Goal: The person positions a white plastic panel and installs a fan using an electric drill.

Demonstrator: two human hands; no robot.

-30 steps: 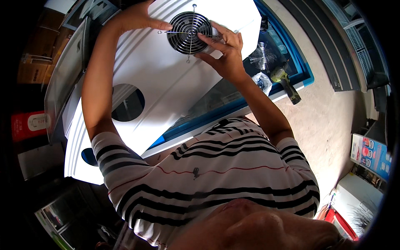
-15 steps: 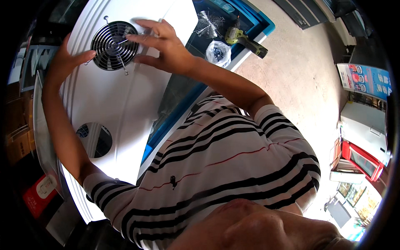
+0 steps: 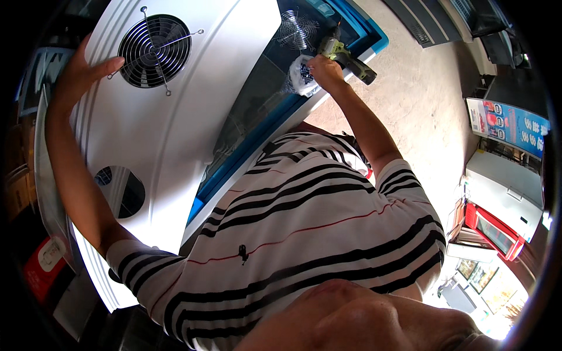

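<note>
A round wire fan guard (image 3: 154,51) lies over the upper round opening of a white panel (image 3: 170,128), its mounting loops spread on the surface. My left hand (image 3: 82,76) grips the panel's left edge. Its thumb lies on the front, touching the guard's lower left loop; the other fingers are hidden behind the edge. My right hand (image 3: 326,71) is at the mouth of a clear plastic bag (image 3: 303,88) of small dark screws. Its fingers are closed together at the screws, and what they hold is hidden. Right behind that hand lies a green and black cordless drill (image 3: 332,48).
A second wire fan guard (image 3: 297,30) rests on the dark glass top of the blue-framed cabinet (image 3: 374,50), beyond the bag. Lower on the panel is another round opening (image 3: 130,192). Concrete floor (image 3: 410,88) stretches to the right, with a red-framed case (image 3: 494,231) farther off.
My right hand has left the fan guard and moved right to the bag of screws. The left hand stays at the panel's edge. The panel appears slightly farther left and up.
</note>
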